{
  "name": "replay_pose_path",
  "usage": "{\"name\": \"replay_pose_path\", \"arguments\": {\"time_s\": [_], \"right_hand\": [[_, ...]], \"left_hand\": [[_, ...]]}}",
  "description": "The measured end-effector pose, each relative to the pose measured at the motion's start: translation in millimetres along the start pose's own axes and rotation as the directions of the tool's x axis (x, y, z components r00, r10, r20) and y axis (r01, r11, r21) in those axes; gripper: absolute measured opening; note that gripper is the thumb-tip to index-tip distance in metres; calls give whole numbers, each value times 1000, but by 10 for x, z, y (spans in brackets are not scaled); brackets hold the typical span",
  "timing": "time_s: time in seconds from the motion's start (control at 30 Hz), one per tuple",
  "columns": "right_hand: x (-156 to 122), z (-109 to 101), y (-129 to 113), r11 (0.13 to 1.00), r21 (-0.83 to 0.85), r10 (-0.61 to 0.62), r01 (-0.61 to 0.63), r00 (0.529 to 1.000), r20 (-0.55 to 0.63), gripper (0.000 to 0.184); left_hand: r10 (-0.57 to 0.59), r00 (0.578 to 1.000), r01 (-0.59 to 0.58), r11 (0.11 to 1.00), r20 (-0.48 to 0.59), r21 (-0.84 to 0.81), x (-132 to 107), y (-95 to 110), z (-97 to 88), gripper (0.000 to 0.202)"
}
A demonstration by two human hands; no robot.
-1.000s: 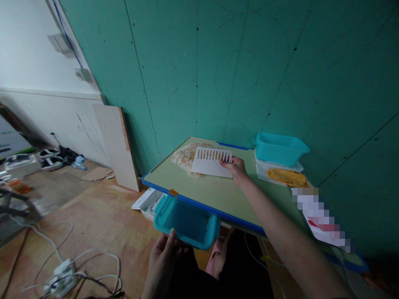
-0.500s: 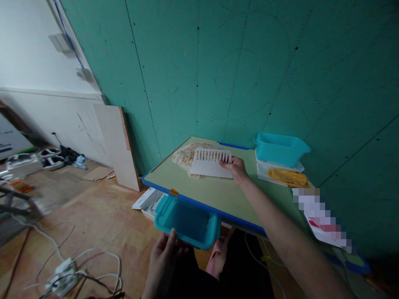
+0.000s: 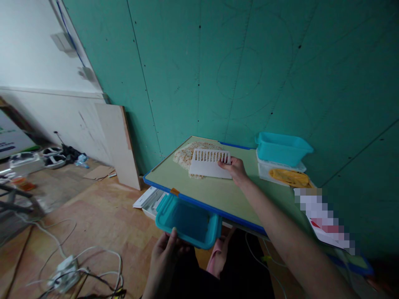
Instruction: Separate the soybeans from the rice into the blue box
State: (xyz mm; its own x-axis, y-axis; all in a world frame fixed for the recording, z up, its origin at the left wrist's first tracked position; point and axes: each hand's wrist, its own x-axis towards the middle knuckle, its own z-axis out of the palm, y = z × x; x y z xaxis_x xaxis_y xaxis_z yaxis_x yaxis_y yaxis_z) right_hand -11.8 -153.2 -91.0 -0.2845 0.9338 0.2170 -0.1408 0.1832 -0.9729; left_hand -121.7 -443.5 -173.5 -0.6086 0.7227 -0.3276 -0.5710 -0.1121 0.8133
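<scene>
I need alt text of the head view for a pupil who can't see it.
A person's right-hand grip holds a white slotted board at a pile of grains on a green table, while the left-hand grip holds a shallow teal tray by the table's near edge. A turquoise tub and yellow cloth sit farther right.

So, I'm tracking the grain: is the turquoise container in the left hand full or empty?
Nearly empty: the turquoise container shows mostly bare bottom, with a few specks near its right end.

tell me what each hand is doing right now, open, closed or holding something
Left hand: closed on the near rim of a turquoise container.
Right hand: closed on the right end of a white slotted scraper.
</scene>
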Motion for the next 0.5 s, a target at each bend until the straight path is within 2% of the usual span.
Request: {"name": "replay_pose_path", "arguments": {"time_s": [0.5], "right_hand": [[4,-1,30,1000,-29,7,-7,1000,4,38]], "left_hand": [[-4,999,5,1000,50,-27,86,-111,-113,38]]}}
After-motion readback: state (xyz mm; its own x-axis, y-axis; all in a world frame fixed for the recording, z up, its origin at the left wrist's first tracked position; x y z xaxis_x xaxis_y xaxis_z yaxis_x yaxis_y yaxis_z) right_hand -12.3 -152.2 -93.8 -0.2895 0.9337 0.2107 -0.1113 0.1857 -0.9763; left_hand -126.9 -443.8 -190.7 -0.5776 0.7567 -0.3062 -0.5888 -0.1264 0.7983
